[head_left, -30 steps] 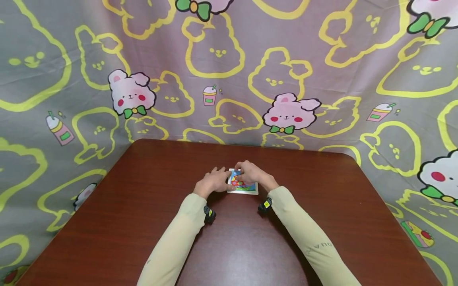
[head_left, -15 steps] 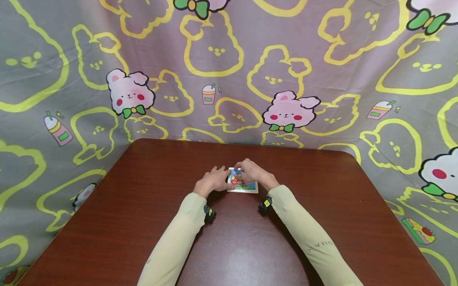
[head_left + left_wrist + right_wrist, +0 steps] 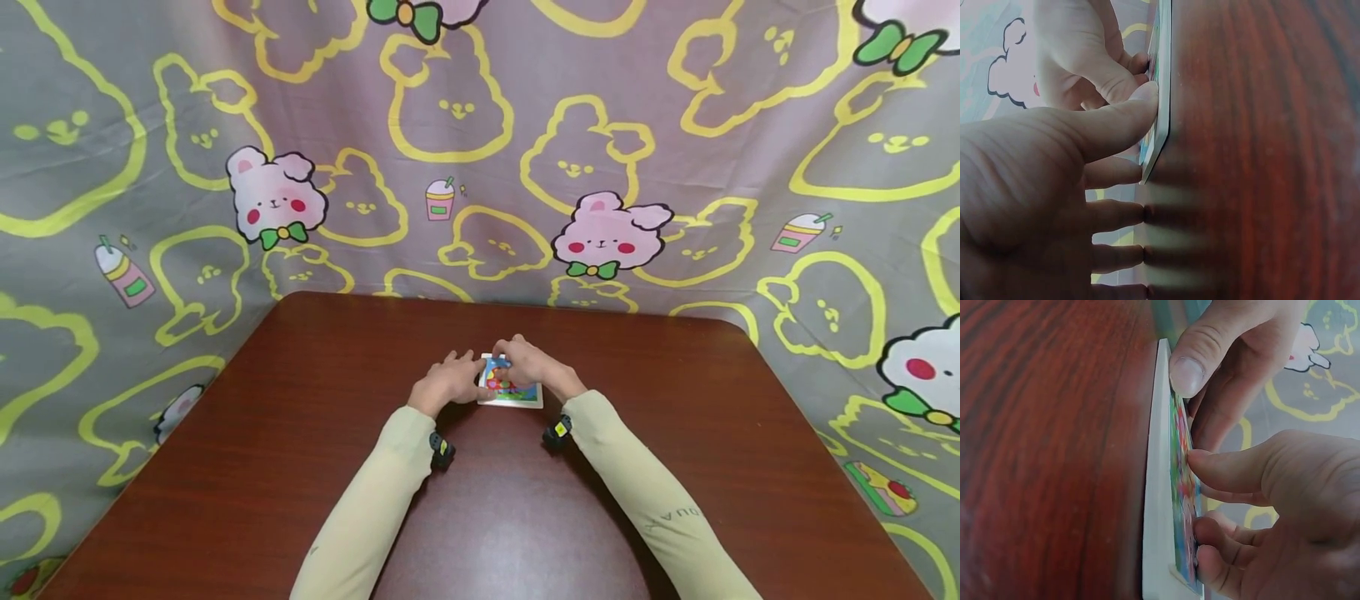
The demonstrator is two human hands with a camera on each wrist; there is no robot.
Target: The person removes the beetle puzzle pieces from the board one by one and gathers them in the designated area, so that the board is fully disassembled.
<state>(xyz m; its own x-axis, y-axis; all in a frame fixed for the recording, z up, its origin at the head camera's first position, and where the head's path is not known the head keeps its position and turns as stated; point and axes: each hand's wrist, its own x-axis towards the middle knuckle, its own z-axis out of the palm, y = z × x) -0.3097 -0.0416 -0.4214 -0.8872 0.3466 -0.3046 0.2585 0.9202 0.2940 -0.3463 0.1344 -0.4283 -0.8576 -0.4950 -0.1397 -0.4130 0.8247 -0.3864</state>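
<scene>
Toward the far middle of the worktop, flat between left hand and right hand, one slim picture board, with a pale border round a bright printed face! Light by the look of it, stiff too, probably thick card or thin wood, so likely no sagging if lifted by a single edge. Perhaps smooth on top and, without much weight for an anchor, quick to skate under a sideways push. Hardly brittle, going by appearance, though maybe easily scuffed at the corners. Best place for a hold, surely: the pale border, pinched across its thickness, or steadied from the outer edge. And over to the fingers! On the left, thumb down on the board toward the near-left corner, forefinger apparently against the edge, and then the other fingers, straight and spread, tips on the worktop just beside the board, wrapped round nothing. On the right, fingers bent, tips on the printed face, with right thumb touching down there too; no telling whether pinching something small or merely pressing. Directly beneath those right fingertips, then, and just alongside the left ones
</scene>
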